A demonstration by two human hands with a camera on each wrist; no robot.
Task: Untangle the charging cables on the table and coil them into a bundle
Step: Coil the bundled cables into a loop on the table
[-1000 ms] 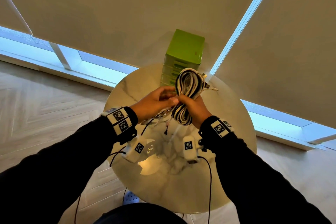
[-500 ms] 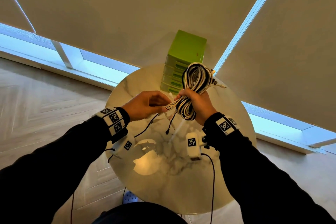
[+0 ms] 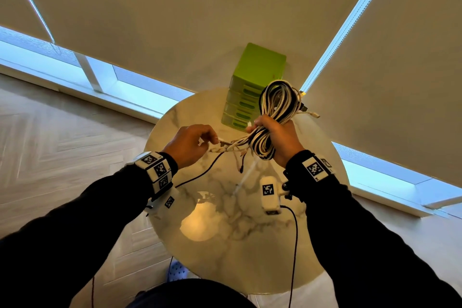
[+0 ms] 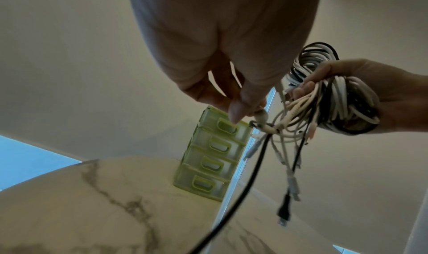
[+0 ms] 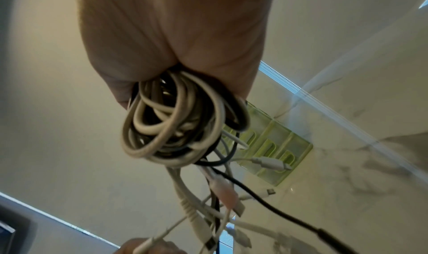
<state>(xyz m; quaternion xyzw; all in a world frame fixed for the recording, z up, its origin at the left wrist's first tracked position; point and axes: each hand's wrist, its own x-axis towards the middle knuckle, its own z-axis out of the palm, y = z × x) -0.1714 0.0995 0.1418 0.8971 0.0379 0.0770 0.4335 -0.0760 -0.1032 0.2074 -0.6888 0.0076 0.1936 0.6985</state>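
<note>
A coil of black and white charging cables (image 3: 277, 107) is gripped around its middle by my right hand (image 3: 277, 137), raised above the round marble table (image 3: 225, 245). The same coil (image 5: 176, 130) hangs from the fist in the right wrist view. Loose cable ends (image 3: 233, 145) trail left from the coil to my left hand (image 3: 192, 141), which pinches one white end (image 4: 260, 115) between thumb and fingers. Several plugs (image 4: 284, 214) dangle below, free of the table. A black plug (image 3: 242, 169) hangs between the hands.
A green stack of small drawers (image 3: 252, 87) stands at the table's far edge, just behind the coil. Window blinds (image 3: 200, 20) close off the background. A thin black wire (image 3: 200, 175) runs from the left wrist toward the cables.
My hands have drawn apart: the left moved left with the loose ends, the right lifted the coil up and to the right. The strands between them are now stretched out.
</note>
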